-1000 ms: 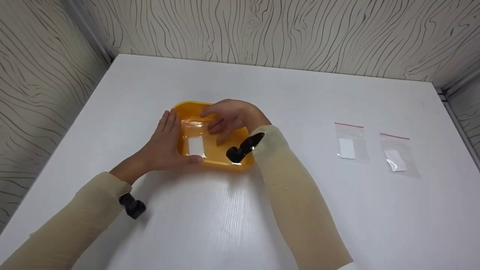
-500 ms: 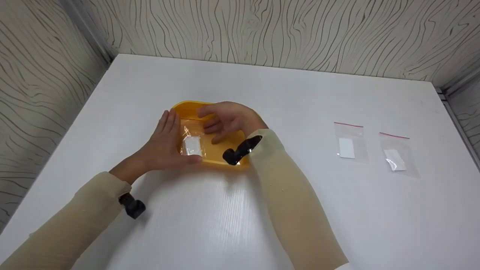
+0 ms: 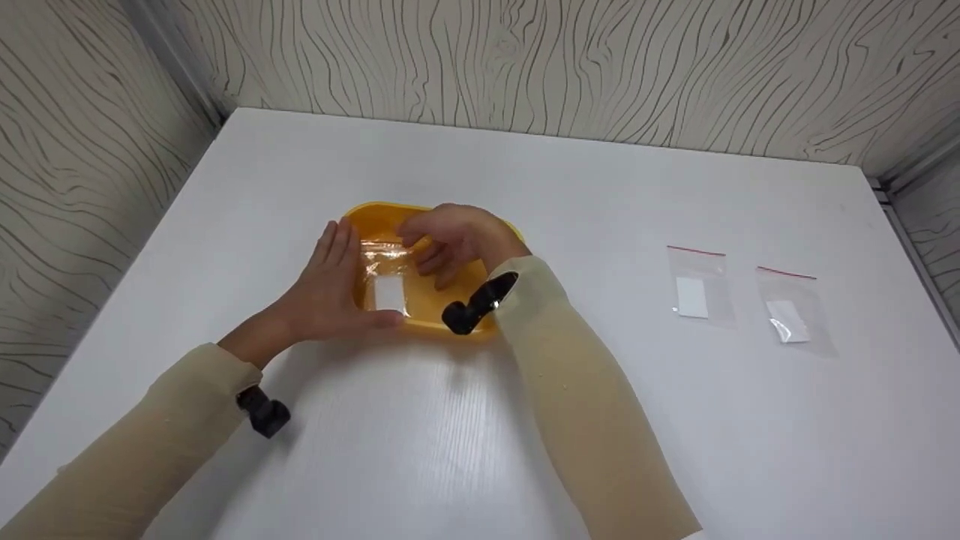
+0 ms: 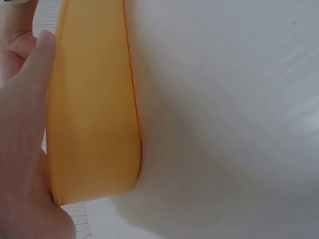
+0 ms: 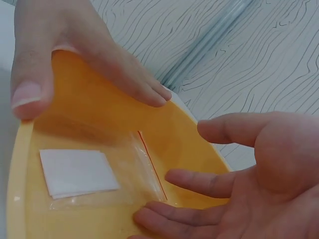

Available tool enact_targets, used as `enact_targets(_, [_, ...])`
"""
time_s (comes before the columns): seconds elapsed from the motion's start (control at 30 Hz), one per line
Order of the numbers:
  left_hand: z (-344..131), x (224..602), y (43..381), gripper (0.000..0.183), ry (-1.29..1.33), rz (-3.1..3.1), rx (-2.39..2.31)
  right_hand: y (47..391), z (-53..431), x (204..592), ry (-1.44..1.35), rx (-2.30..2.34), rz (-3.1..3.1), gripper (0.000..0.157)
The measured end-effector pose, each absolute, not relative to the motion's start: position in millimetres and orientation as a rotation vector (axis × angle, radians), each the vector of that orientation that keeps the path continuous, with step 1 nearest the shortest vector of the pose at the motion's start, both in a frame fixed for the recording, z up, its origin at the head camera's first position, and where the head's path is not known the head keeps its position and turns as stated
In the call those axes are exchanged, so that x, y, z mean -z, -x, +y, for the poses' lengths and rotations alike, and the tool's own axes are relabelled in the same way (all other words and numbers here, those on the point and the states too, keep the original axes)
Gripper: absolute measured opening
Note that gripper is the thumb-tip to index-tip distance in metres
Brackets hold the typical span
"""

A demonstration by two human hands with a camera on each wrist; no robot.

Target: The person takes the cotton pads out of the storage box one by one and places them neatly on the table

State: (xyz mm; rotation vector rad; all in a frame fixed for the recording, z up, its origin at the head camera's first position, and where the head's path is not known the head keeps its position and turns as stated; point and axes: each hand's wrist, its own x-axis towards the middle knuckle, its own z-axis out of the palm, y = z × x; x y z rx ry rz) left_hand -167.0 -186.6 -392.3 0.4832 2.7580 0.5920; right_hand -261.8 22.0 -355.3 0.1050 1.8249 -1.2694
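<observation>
A yellow plastic tray (image 3: 375, 217) stands on the white table, its outer wall filling much of the left wrist view. My left hand (image 3: 319, 300) lies along the tray's left end, fingers extended at the rim and thumb on the front rim. Inside the tray is a clear zip bag (image 5: 127, 149) with a red strip and a folded white paper (image 5: 77, 172) in it. Over the tray, my right hand (image 3: 465, 236) has its fingers loosely spread. Its fingertips (image 5: 149, 219) are near the bag's red-strip end; I cannot tell whether they touch it.
Two more clear bags, a nearer-left one (image 3: 691, 296) and a far-right one (image 3: 787, 322), lie on the white table (image 3: 600, 420) to the right, each with a red strip and white paper. A patterned wall (image 3: 525, 67) stands behind the table.
My right hand has shifted slightly left over the tray. The bag inside slid a little left, then back right. My left hand stays in place.
</observation>
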Motion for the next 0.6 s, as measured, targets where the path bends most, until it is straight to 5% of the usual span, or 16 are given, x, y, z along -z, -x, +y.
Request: enact_targets(0.6, [-188.2,394.2,167.2,0.139,-0.481,2.754,-0.599,259.8,13.6,355.4,-0.093,1.309,1.774,0.054])
